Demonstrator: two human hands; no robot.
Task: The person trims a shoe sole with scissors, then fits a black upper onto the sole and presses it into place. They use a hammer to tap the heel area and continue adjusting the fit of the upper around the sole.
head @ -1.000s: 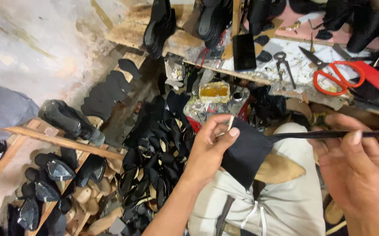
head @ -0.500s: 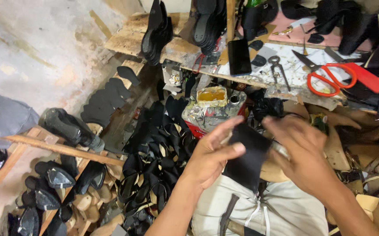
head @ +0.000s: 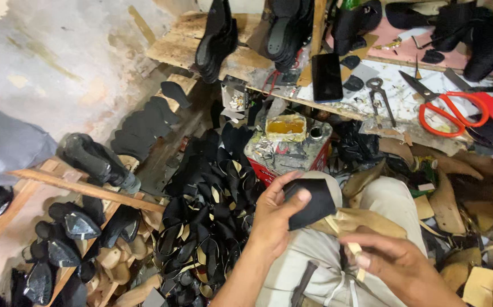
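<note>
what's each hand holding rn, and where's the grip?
Left hand holds a black leather piece, thumb pressed on its upper face near the left edge. Right hand pinches a thin pale strip at its upper end; what it is cannot be told.

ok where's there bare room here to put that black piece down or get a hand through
Little: a white bench strip between the pliers and the red scissors. The glue can, the pile of black uppers and the lap are crowded. The left hand holds the black piece.

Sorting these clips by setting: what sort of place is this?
Most likely a small shoemaking workshop. The left hand holds a black cut piece, black shoe parts lie heaped on the floor, and orange-handled scissors sit on the cluttered bench.
</note>
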